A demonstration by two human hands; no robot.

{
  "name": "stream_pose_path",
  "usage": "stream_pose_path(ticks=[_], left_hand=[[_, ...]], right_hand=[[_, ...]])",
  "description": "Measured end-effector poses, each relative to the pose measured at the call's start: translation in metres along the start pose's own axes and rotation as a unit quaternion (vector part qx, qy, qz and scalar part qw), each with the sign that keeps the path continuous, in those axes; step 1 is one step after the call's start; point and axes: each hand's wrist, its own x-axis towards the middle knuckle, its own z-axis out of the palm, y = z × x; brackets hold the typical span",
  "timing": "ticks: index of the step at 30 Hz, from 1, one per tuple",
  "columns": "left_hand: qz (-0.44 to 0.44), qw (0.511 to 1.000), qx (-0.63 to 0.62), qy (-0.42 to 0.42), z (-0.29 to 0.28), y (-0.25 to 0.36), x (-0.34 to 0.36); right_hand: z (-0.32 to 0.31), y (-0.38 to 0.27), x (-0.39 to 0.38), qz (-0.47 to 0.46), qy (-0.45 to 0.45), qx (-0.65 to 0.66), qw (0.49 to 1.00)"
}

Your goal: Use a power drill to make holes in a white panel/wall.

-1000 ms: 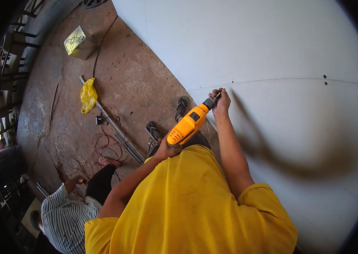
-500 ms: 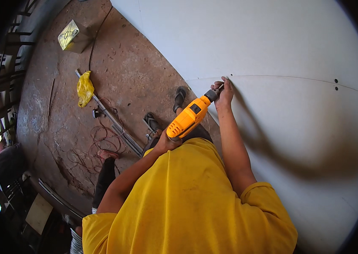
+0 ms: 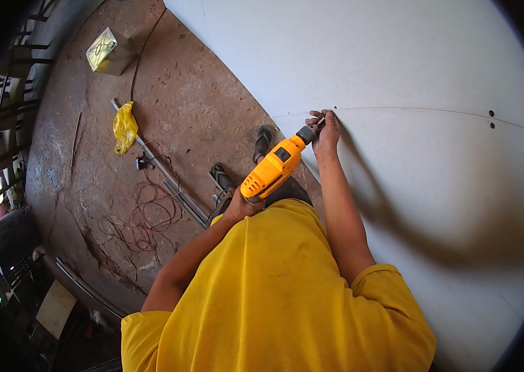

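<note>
orange drill (image 3: 272, 172): 1 | sandals (image 3: 219, 174): 2 | square tin (image 3: 112, 54): 1 | yellow bag (image 3: 125, 128): 1 | yellow shirt (image 3: 274, 273): 1

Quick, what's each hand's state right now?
Left hand: closed, holding the orange drill at its rear.
Right hand: fingers closed around the drill's front end.

I've got one feed: head cam, left of the pair, fisheye, upright. It looks steeply down over the wearer's yellow shirt (image 3: 274, 279), nearest the lens at bottom center. Left hand (image 3: 246, 206) and right hand (image 3: 326, 137) sit mid-frame, farther out. Pale panel (image 3: 398, 62) fills the right, floor (image 3: 200, 80) the left. Edges bow; black rim.
</note>
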Motion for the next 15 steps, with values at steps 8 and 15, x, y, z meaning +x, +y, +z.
stream_pose_path(ticks=[8, 15], left_hand=[[-0.001, 0.998, 0.054, 0.014, -0.002, 0.01, 0.001], [-0.026, 0.999, 0.032, 0.016, -0.006, 0.013, 0.0]], right_hand=[[-0.001, 0.013, 0.008, 0.011, 0.007, 0.033, 0.999], [-0.001, 0.018, 0.006, 0.01, 0.015, 0.048, 0.999]])
